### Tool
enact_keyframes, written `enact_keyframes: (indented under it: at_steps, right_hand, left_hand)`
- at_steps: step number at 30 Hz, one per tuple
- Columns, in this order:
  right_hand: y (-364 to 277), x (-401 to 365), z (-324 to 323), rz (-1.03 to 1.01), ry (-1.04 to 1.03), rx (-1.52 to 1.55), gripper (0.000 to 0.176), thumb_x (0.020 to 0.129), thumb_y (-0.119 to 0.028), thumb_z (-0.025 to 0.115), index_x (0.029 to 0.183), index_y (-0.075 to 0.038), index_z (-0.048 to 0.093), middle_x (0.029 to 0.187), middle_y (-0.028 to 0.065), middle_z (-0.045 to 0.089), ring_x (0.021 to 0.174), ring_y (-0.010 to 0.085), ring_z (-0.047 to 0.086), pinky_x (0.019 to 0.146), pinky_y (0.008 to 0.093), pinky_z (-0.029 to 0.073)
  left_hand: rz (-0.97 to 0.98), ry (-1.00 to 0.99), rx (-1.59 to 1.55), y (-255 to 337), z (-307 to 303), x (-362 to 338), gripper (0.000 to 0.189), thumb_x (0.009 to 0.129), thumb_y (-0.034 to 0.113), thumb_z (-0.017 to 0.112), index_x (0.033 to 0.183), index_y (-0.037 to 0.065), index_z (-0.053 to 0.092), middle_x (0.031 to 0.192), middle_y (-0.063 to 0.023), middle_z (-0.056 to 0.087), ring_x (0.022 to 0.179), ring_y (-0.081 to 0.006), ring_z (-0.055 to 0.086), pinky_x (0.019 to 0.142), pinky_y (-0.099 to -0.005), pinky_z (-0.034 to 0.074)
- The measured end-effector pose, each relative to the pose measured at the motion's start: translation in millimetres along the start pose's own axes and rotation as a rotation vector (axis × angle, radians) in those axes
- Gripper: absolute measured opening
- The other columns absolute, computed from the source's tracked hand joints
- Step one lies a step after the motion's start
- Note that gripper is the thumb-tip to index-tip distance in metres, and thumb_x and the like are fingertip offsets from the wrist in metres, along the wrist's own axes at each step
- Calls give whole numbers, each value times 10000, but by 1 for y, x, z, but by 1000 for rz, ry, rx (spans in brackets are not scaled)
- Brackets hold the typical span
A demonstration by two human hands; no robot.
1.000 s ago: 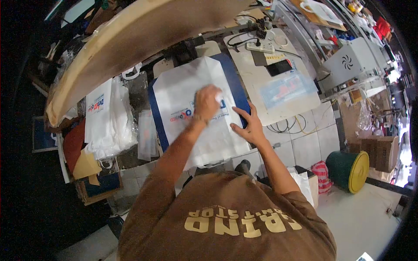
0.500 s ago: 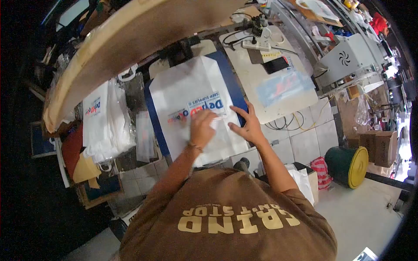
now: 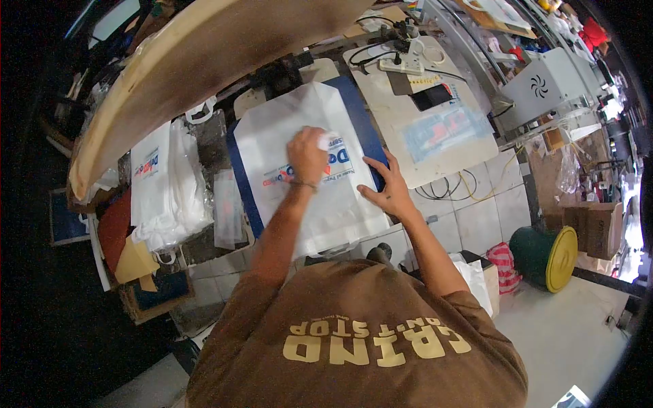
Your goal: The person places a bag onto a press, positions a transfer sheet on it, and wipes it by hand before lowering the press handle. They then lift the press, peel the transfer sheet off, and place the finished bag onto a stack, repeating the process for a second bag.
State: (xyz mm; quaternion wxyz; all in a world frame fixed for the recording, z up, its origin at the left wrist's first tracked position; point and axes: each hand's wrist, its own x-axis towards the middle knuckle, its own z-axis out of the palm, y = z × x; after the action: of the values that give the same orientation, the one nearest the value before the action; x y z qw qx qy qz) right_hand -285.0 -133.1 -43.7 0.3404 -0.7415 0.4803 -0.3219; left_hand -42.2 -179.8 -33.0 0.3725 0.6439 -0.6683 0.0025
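A white bag (image 3: 272, 122) with blue and red print lies flat on a blue board (image 3: 362, 109). My left hand (image 3: 307, 156) is closed over the printed area, and a small white wad (image 3: 324, 141), maybe cloth or paper, shows at its fingers. It covers part of the lettering. At the bag's right edge rests my right hand (image 3: 389, 192), thumb and fingers spread, the fingertips touching the bag and holding nothing.
A stack of white printed bags (image 3: 166, 183) lies to the left. On the right, a cream board (image 3: 469, 146) bears a black phone (image 3: 432, 97), a power strip (image 3: 403, 64) and clear printed film. A curved wooden panel (image 3: 224, 54) overhangs the far side; a green drum (image 3: 537, 255) stands right.
My left hand, with the white wad, has moved up the bag from the lower print to the upper print. My right hand stays at the right edge, nearly unmoved.
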Motion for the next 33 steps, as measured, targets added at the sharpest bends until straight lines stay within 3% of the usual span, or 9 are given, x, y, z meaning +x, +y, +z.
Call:
enact_keyframes:
  at_steps: [7, 9, 10, 13, 15, 17, 20, 24, 33]
  right_hand:
    - [-48, 0, -24, -121, 186, -240, 689, 799, -384, 833, 1409, -160, 605, 1566, 258, 339, 1303, 488, 494, 1042, 502, 468]
    - [-65, -1, -25, 240, 72, 674, 609, 842, -303, 808, 1379, -97, 608, 1459, 228, 488, 1176, 365, 603, 978, 411, 501]
    - [-53, -2, -19, 239, 69, 675, 609, 842, -303, 808, 1379, -97, 608, 1459, 228, 488, 1176, 365, 603, 978, 411, 501]
    - [-12, -12, -16, 156, 120, 504, 263, 886, -102, 660, 1131, -6, 666, 986, 136, 709, 956, 190, 664, 821, 322, 519]
    - [-13, -15, -27, 220, 93, 486, 213, 876, -100, 640, 1061, -1, 677, 935, 127, 703, 915, 190, 658, 786, 328, 511]
    - [-8, -18, -27, 333, 37, 403, 170, 855, -144, 618, 918, -9, 700, 825, 143, 690, 780, 247, 653, 717, 361, 495]
    - [-31, -5, -31, 189, 40, 11, 227, 853, -238, 666, 914, -24, 715, 841, 186, 685, 771, 307, 653, 716, 393, 505]
    - [-37, 11, -25, 48, 43, -199, 293, 845, -355, 747, 960, -86, 749, 756, 148, 604, 762, 329, 620, 702, 446, 489]
    - [-27, 17, -19, -135, -22, -281, 345, 849, -261, 724, 1185, -187, 756, 830, 123, 571, 813, 313, 612, 700, 443, 498]
  left_hand:
    - [-178, -151, -266, 28, -27, -31, 465, 729, 144, 842, 1145, 13, 680, 1140, -176, 671, 1111, -334, 636, 975, -441, 497]
    - [-46, -377, -407, 81, -50, -42, 666, 742, 225, 892, 1312, 22, 612, 1327, -182, 610, 1217, -308, 604, 1011, -413, 498]
    - [6, -487, -487, 101, -65, -41, 757, 767, 248, 896, 1410, 34, 559, 1431, -168, 561, 1267, -290, 584, 1036, -402, 491]
    - [-90, -802, -646, 87, -88, -22, 785, 778, 267, 896, 1449, 70, 539, 1487, -131, 521, 1259, -271, 592, 1011, -384, 507]
    - [-311, -654, -618, 30, -47, -23, 487, 877, 126, 782, 1343, 103, 644, 1333, -92, 650, 1162, -251, 642, 952, -399, 524]
    - [69, -361, -164, -3, -28, -6, 357, 876, 42, 713, 1232, 72, 708, 1213, -113, 689, 1096, -288, 643, 959, -424, 507]
    - [198, -263, -139, 5, -19, 20, 319, 859, 36, 684, 1172, 70, 737, 1130, -129, 676, 1041, -325, 619, 968, -434, 486]
    - [306, -320, -89, 2, -16, 36, 234, 867, 82, 684, 1091, 69, 751, 1040, -84, 656, 1014, -308, 599, 909, -429, 490]
    - [339, -415, -82, 3, -19, 44, 161, 859, 110, 705, 1011, 96, 758, 1011, -56, 639, 996, -266, 603, 867, -431, 458]
